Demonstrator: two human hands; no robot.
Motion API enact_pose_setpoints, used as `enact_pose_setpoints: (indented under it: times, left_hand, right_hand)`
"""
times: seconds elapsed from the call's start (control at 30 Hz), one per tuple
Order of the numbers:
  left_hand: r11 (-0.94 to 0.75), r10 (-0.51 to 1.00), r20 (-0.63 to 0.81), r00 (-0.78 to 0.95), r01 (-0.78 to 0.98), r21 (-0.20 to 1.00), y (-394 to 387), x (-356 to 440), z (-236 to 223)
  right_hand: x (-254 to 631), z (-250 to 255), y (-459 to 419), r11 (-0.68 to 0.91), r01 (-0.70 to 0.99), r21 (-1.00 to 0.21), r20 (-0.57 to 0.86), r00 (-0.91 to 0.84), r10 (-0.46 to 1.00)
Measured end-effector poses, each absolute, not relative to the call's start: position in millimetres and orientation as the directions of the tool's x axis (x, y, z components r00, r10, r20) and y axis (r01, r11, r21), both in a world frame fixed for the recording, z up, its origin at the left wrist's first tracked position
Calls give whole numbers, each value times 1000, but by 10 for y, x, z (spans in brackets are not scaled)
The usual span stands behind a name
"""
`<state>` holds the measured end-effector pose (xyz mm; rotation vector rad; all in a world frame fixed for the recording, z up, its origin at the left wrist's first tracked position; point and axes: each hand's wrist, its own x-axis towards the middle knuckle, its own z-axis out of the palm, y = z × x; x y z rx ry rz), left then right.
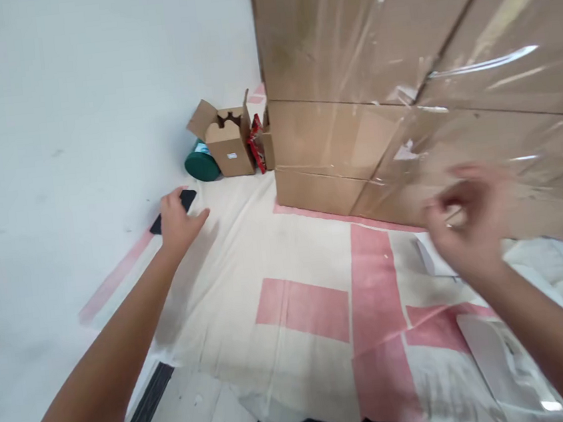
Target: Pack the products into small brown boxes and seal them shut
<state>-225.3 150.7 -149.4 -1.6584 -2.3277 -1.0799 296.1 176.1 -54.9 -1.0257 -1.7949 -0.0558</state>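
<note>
My left hand (176, 220) is over a flat black object (189, 198) that looks like a phone, beside the white wall. Its thumb points away to the right, apart from the fingers, and the hand does not appear to grip the black object. On the other side, my right hand (471, 218) is raised in front of the wrapped cardboard boxes (334, 138) and is smeared by motion. Its fingers look curled, but whether anything is between them cannot be seen. Partly hidden behind that hand is a white box-like item (435, 258).
A white cloth with pink patches (302, 309) covers the surface. At the back stand an open small carton (230, 152), a green-lidded container (202, 166) and a red packet (257, 143). A clear plastic tray-like item (499, 363) lies at the lower right. The white wall (76, 125) bounds the left.
</note>
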Motion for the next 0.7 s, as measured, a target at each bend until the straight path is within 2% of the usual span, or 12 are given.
enact_pose_setpoints:
  times: [0.03,0.07,0.1,0.17,0.33,0.5,0.6,0.7]
  left_hand:
    - [184,793,437,-424,851,493,1765,-2365,-1468]
    - [205,794,420,-439,844,495,2016,-2442,-1443]
    - [244,800,380,-465,830,502,2252,-2491,-1422]
    - [295,801,320,-506,798,525,2650,-2528,-1410]
    - [349,715,332,-615,726,593,3150,-2494,-1622]
    - [331,609,452,-652,726,602,3244,-2490,-1893]
    - [306,600,477,-642,736,604,3268,-2533,-1932]
    - [271,601,477,-642,725,633,3236,-2549,-1851]
  right_hand:
    - [2461,-508,1780,733,614,-293,762,-313,567]
    - [1963,-469,1824,783,568,-253,690,-462,558]
    - [1484,-435,1894,817,520,-247,621,-562,546]
    - [621,-398,2120,792,546,-273,453,-653,606]
    - [-805,-432,3066,606,729,-318,237,-558,795]
    - [-1322,-460,3793,398,843,-363,-32,-438,898]
    - [-1321,-449,3820,372,854,-362,-76,-425,902]
    - [-1140,-353,3507,405,847,-343,-46,-446,894]
